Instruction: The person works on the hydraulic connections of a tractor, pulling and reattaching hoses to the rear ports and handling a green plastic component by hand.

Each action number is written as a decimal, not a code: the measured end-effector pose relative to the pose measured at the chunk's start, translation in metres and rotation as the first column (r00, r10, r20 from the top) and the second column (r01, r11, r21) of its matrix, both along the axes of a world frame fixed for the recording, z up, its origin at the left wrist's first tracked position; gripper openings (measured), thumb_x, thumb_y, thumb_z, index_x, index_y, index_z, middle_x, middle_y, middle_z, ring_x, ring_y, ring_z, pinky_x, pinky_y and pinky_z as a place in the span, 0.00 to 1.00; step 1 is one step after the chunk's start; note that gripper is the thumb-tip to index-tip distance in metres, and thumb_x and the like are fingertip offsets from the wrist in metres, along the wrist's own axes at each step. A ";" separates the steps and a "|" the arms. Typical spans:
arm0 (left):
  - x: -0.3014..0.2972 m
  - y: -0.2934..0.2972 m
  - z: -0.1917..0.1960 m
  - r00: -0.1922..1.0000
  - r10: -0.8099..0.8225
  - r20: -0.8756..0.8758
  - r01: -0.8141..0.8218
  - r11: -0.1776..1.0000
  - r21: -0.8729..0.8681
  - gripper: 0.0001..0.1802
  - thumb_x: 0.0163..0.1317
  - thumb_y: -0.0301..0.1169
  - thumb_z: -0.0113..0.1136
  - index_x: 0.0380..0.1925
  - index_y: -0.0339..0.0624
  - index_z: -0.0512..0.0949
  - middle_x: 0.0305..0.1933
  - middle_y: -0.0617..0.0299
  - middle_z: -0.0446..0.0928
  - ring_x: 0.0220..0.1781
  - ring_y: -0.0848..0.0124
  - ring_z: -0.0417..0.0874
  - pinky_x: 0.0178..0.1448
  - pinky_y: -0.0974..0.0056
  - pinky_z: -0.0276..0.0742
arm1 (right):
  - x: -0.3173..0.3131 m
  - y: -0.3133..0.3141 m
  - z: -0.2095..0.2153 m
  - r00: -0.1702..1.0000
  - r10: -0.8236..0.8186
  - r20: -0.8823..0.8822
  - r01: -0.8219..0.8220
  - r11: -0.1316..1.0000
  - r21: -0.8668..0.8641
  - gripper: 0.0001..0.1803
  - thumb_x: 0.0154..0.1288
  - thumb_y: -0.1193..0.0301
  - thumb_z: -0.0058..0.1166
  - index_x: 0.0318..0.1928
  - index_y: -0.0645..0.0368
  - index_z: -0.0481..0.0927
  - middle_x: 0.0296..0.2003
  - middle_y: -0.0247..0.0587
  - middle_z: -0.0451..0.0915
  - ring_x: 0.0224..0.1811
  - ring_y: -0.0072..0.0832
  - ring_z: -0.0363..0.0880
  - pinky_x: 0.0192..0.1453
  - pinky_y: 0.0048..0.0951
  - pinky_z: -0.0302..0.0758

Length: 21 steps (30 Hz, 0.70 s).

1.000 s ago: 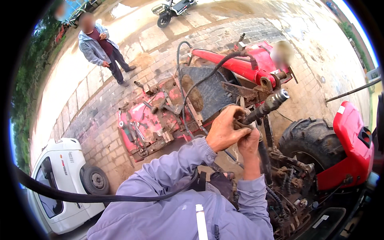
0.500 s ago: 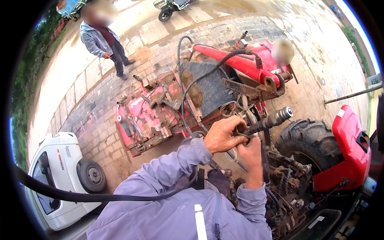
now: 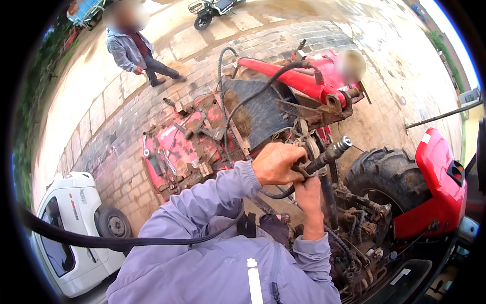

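Note:
My left hand is closed at the end of a black hydraulic hose, its fingers curled beside a thick metal hose fitting that points up and to the right. Just below, my right hand is closed too, with thumb and fingertips meeting the left hand's at the hose. A narrow greyish strip seems to lie between the fingertips; its kind cannot be made out. Behind the hands stand the rusty, greasy linkage parts of a tractor.
A red implement deck carries scattered wrenches and dirt at left. A red lifting arm with looping black hoses is ahead. At right are a big tractor tyre and red fender. A person stands far left; a white vehicle is lower left.
The view has shifted slightly. My hands stay together at the hose, with the left fingers curled in more tightly and the fitting a little lower-left in view. The standing person has shifted their legs.

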<state>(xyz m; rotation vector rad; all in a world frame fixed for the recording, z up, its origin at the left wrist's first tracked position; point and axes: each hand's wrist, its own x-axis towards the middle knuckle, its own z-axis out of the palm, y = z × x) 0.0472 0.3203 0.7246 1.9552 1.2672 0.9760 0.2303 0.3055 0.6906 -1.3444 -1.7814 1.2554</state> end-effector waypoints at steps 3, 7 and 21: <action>-0.010 0.008 0.001 0.996 0.016 -0.083 -0.009 0.996 0.093 0.12 0.43 0.31 0.70 0.26 0.44 0.76 0.27 0.60 0.78 0.34 0.54 0.80 0.35 0.55 0.74 | 0.005 -0.001 -0.023 0.998 -0.052 0.034 0.052 0.999 -0.003 0.17 0.66 0.71 0.54 0.53 0.67 0.74 0.36 0.54 0.81 0.37 0.39 0.80 0.41 0.38 0.74; -0.005 0.022 0.016 0.993 0.077 0.087 -0.094 0.975 0.200 0.11 0.45 0.29 0.71 0.27 0.41 0.77 0.25 0.58 0.77 0.31 0.56 0.80 0.34 0.57 0.73 | 0.018 0.005 -0.050 0.980 -0.092 0.176 0.112 0.987 -0.111 0.19 0.65 0.69 0.56 0.52 0.68 0.71 0.35 0.57 0.80 0.37 0.44 0.79 0.43 0.39 0.74; -0.005 0.098 -0.017 0.753 0.446 0.484 -0.429 0.890 -0.153 0.10 0.56 0.27 0.69 0.33 0.36 0.78 0.27 0.65 0.79 0.29 0.79 0.77 0.33 0.72 0.74 | 0.030 -0.033 -0.028 0.981 -0.192 -0.003 0.186 0.954 -0.236 0.12 0.66 0.68 0.59 0.36 0.63 0.71 0.25 0.39 0.74 0.28 0.28 0.74 0.35 0.31 0.71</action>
